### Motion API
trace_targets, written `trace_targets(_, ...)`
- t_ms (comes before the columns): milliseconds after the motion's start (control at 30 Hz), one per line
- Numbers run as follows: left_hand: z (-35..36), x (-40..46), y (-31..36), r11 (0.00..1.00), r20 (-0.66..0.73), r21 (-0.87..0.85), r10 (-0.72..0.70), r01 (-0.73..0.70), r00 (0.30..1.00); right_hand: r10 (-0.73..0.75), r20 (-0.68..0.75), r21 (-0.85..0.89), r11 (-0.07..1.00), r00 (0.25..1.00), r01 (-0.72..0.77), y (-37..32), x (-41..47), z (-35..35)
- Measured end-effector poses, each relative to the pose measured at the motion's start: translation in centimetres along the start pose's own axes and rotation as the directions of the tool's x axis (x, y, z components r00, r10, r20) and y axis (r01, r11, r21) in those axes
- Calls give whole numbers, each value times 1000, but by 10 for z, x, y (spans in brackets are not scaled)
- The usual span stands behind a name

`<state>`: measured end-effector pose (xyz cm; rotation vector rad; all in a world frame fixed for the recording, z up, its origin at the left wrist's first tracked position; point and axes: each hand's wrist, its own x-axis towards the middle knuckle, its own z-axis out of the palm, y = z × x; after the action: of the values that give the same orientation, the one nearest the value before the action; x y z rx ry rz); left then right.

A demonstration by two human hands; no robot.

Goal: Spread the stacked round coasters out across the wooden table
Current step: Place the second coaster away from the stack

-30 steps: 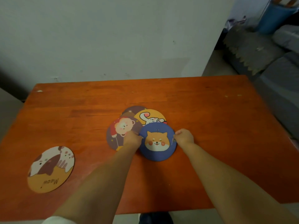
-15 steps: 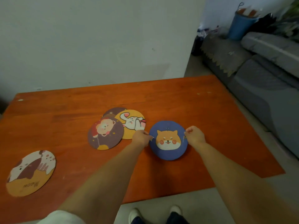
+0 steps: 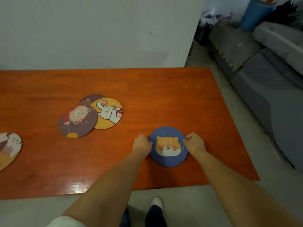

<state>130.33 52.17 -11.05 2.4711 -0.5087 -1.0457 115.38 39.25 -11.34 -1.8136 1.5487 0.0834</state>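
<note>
A blue coaster with a dog face (image 3: 168, 147) lies on the orange wooden table (image 3: 147, 89), toward its right front part. My left hand (image 3: 142, 144) pinches its left edge and my right hand (image 3: 194, 143) pinches its right edge. To the left sit three overlapping coasters: a purple bear coaster (image 3: 77, 122) on top, a yellow rabbit coaster (image 3: 109, 114) beside it, and a dark one (image 3: 91, 98) mostly hidden behind them. A cat coaster (image 3: 9, 149) lies apart at the far left edge of the view.
A pale wall rises just behind the table. A grey sofa (image 3: 270, 82) stands to the right of the table, with a blue bin (image 3: 255, 13) behind it. The table's right edge runs close to the dog coaster. My feet show below the front edge.
Both hands have carried the blue dog coaster to the right, away from the overlapping group. The view has turned right, so the cat coaster is now cut off at the left.
</note>
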Motion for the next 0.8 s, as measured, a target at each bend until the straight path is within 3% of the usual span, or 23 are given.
trace_targets(167, -1, 1, 4, 981, 5, 162, 104, -103, 995, -104, 15, -173, 979, 994, 105, -7, 1, -2)
trace_targets(433, -47, 4, -27, 976, -56, 158, 162, -151, 985, -207, -32, -80, 976, 978, 204, -61, -5, 11)
trace_targets(633, -151, 39, -94, 999, -277, 4, 42, -43, 960, -323, 59, -40, 945, 945, 326, -155, -15, 61)
trace_targets(800, -228, 70, -150, 996, -378, -82, -71, 43, 923, -363, 111, -28, 929, 925, 368, -238, -30, 125)
